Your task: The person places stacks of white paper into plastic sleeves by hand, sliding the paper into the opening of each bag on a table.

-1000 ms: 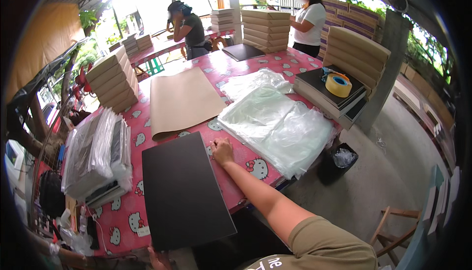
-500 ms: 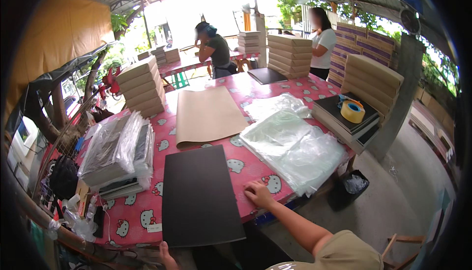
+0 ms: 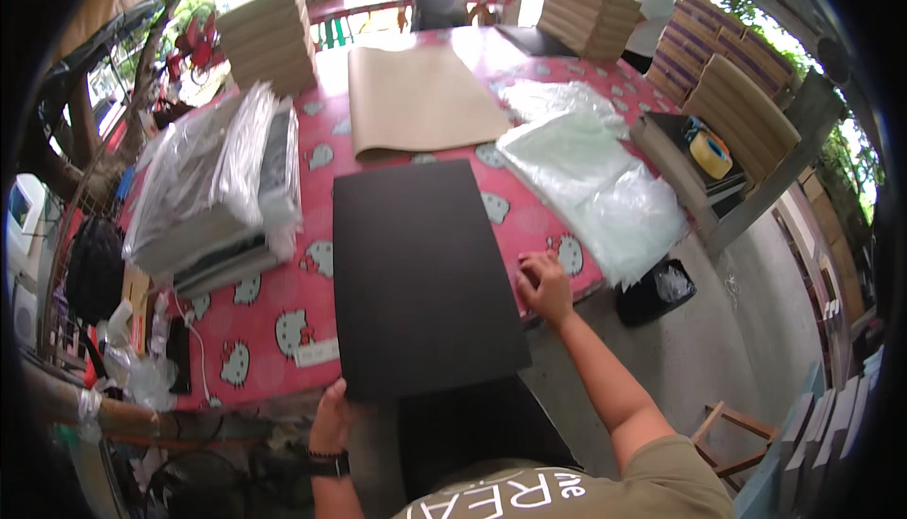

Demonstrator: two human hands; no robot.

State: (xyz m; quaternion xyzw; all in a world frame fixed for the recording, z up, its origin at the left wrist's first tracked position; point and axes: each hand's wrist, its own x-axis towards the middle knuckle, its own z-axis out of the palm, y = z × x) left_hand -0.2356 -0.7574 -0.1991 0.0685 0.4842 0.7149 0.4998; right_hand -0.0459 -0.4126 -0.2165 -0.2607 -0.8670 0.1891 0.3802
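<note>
A large black rectangular board (image 3: 416,273) lies flat on the pink patterned tablecloth (image 3: 283,321), its near end hanging over the table's front edge. My left hand (image 3: 333,415) grips the board's near left corner from below the table edge. My right hand (image 3: 543,288) rests on the cloth at the board's right edge, fingers curled against that edge. A brown paper sheet (image 3: 420,99) lies just beyond the board.
A plastic-wrapped stack (image 3: 222,188) sits to the left and a pile of clear plastic bags (image 3: 590,179) to the right. A tape roll (image 3: 709,153) lies on a side stand. Cardboard box stacks (image 3: 269,37) and two people stand at the far end. A black bin (image 3: 657,292) sits on the floor.
The black board has slid toward me and now overhangs the front edge. My left hand has come up to its near corner, and my right hand stays at its right edge.
</note>
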